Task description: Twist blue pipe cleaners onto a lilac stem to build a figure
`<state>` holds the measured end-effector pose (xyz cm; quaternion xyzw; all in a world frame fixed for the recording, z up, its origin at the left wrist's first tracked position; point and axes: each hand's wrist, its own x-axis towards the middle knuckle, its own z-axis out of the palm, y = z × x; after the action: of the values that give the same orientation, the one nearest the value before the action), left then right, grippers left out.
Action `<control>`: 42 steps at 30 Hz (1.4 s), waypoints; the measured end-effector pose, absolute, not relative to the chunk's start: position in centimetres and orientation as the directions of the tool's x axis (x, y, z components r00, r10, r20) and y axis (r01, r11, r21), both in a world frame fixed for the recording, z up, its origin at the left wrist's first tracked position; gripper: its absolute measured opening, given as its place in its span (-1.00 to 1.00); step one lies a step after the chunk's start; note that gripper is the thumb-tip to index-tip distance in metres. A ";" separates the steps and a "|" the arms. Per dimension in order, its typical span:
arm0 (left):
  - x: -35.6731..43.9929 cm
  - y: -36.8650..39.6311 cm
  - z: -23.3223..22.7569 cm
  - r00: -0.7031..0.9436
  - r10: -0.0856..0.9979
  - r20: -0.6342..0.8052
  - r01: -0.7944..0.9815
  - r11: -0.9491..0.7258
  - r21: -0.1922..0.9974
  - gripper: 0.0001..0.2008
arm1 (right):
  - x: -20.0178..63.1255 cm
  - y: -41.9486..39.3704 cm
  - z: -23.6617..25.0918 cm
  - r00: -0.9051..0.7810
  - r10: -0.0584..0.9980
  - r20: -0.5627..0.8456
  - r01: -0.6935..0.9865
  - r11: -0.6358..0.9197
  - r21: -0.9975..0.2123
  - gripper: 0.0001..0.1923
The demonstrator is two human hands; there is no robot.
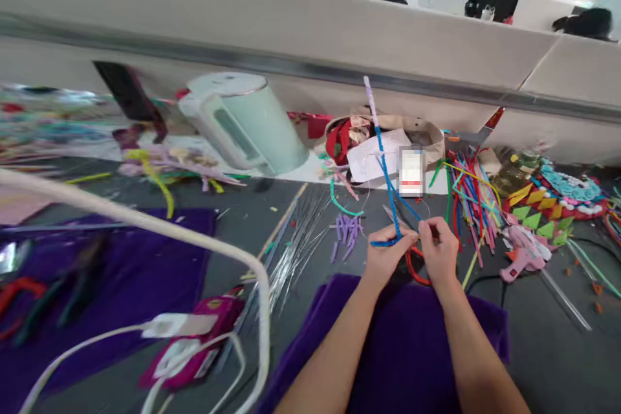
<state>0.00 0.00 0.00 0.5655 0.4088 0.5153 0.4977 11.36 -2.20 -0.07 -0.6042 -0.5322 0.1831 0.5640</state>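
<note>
Between my two hands is a blue pipe cleaner [389, 199], twisted into a stem that rises to a pale lilac tip [370, 98]. My left hand [384, 252] pinches it low down, where a short blue end sticks out to the left. Close beside it, my right hand [439, 252] has its fingers pressed together at another blue strand that runs down from the stem. Red-orange scissors [416, 268] lie under and between the hands, their handles partly hidden. Cut purple pieces [346, 233] lie just left of my left hand.
A pale green kettle [252, 123] stands at the back left, near a fabric basket [429, 132]. Coloured pipe cleaners [473, 200] and a pink glue gun [526, 255] lie right. Thin wires [298, 249], a magenta power strip [194, 343] and a white cable [194, 233] are left.
</note>
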 end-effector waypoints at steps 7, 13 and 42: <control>0.2 0.1 -0.5 0.169 0.979 0.116 -0.179 -0.085 0.980 -0.80 | 11.3 -2.2 -0.1 0.376 0.833 0.407 0.399 0.251 -0.882 -0.75; 0.6 -0.3 -0.6 0.202 0.979 0.029 -0.365 0.048 0.930 -0.85 | 11.1 -2.5 0.8 0.400 0.855 0.329 0.208 0.265 -0.942 -0.74; 0.4 0.0 0.1 0.034 0.949 0.312 0.025 -0.313 0.949 -0.83 | 12.0 -1.7 0.3 0.305 0.939 0.156 -0.046 0.178 -0.983 -0.69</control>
<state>0.41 0.00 0.11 0.5876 0.4144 0.5579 0.4144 12.00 -1.74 0.30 -0.5073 -0.4403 0.3917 0.6288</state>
